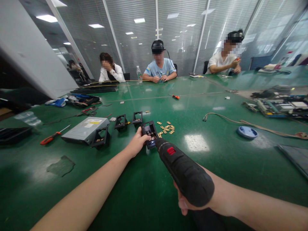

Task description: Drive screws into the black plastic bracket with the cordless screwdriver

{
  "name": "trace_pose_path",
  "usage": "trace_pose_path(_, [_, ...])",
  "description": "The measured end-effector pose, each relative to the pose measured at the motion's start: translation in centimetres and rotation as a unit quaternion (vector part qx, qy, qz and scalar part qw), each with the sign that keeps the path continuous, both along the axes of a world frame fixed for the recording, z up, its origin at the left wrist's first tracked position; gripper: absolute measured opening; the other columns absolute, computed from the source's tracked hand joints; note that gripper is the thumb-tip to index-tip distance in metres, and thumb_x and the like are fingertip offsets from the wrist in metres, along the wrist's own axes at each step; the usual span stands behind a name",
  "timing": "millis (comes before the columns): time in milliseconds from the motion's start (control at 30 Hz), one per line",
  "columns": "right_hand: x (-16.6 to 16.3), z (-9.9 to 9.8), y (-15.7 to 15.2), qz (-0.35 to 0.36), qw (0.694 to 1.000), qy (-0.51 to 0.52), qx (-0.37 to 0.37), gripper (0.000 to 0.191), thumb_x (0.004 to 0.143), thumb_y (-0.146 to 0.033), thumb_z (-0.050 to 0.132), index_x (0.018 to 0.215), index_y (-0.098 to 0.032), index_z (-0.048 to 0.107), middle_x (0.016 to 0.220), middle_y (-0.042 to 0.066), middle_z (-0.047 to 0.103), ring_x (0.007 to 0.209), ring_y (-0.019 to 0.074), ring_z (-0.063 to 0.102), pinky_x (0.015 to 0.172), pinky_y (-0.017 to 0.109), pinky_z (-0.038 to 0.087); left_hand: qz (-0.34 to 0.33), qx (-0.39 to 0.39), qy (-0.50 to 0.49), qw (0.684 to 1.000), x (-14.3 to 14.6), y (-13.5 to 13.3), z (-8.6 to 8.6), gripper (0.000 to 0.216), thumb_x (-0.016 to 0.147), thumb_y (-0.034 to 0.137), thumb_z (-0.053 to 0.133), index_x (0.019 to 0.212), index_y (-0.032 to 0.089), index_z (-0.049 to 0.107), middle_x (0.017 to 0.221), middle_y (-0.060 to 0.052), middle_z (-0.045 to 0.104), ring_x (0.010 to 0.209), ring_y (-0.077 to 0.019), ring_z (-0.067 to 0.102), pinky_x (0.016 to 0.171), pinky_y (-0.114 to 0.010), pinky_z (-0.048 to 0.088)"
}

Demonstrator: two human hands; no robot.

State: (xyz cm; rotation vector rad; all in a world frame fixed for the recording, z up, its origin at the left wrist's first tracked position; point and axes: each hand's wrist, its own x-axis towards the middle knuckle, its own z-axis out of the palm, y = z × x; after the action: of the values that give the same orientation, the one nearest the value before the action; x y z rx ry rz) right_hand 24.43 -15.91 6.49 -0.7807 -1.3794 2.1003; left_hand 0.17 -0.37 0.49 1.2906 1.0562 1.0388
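My left hand (136, 143) grips a black plastic socket housing (149, 130) by its near left side, tilted up off the green table. Brass-coloured metal parts show inside it. A black cordless drill (185, 173) with a red switch is in my right hand (181, 199), its nose pointing into the housing. The bit's tip is too small to make out. Just beyond the housing lie several small brass plates (166, 129). More black housings (101, 137) stand to the left, two of them farther back, one being this housing (120, 123).
A silver disc drive (85, 130) and an orange screwdriver (51, 138) lie at left. To the right are a blue round lid (247, 132), a cable (226, 117) and circuit boards (284, 107). Another orange-handled tool (175, 96) lies mid-table. Three people sit across the table.
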Motion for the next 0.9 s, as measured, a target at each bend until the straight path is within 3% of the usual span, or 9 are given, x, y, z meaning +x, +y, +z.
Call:
trace_pose_path(133, [0.0, 0.0, -0.1, 0.004, 1.0, -0.014, 0.005, 0.026, 0.064, -0.01, 0.086, 0.077, -0.012, 0.064, 0.07, 0.0, 0.069, 0.063, 0.0127, 0.068, 0.062, 0.023, 0.055, -0.003, -0.026, -0.026, 0.999, 0.0, 0.0, -0.1, 0.051, 0.069, 0.027, 0.068, 0.117, 0.025, 0.049, 0.105, 0.0, 0.065, 0.096, -0.0198, 0.066, 0.092, -0.04, 0.053])
trace_pose_path(433, [0.0, 0.6, 0.0, 0.009, 1.0, -0.013, -0.008, 0.026, 0.062, -0.008, 0.084, 0.077, -0.012, 0.063, 0.07, 0.0, 0.068, 0.062, 0.0129, 0.067, 0.062, 0.024, 0.055, -0.001, 0.051, 0.076, 0.996, 0.0, -0.4, 0.6, 0.06, 0.067, 0.024, 0.071, 0.123, 0.021, 0.048, 0.117, -0.005, 0.065, 0.107, -0.0231, 0.063, 0.099, -0.042, 0.049])
trace_pose_path(633, [0.1, -0.1, -0.1, 0.014, 1.0, -0.019, 0.005, 0.03, 0.065, -0.016, 0.087, 0.081, -0.013, 0.062, 0.072, 0.0, 0.069, 0.064, 0.0137, 0.067, 0.063, 0.025, 0.054, 0.013, 0.064, 0.119, 0.991, 0.3, -0.7, 1.1, 0.052, 0.068, 0.028, 0.071, 0.116, 0.019, 0.051, 0.111, -0.004, 0.065, 0.106, -0.0228, 0.061, 0.099, -0.039, 0.047])
trace_pose_path(900, [0.1, 0.5, -0.1, 0.012, 1.0, -0.015, -0.011, 0.03, 0.062, -0.007, 0.083, 0.083, -0.013, 0.061, 0.07, -0.001, 0.069, 0.064, 0.0132, 0.067, 0.062, 0.024, 0.054, 0.012, 0.05, 0.107, 0.993, 0.4, -0.9, 1.5, 0.047, 0.07, 0.025, 0.068, 0.113, 0.019, 0.05, 0.109, -0.003, 0.063, 0.106, -0.0213, 0.059, 0.1, -0.038, 0.047])
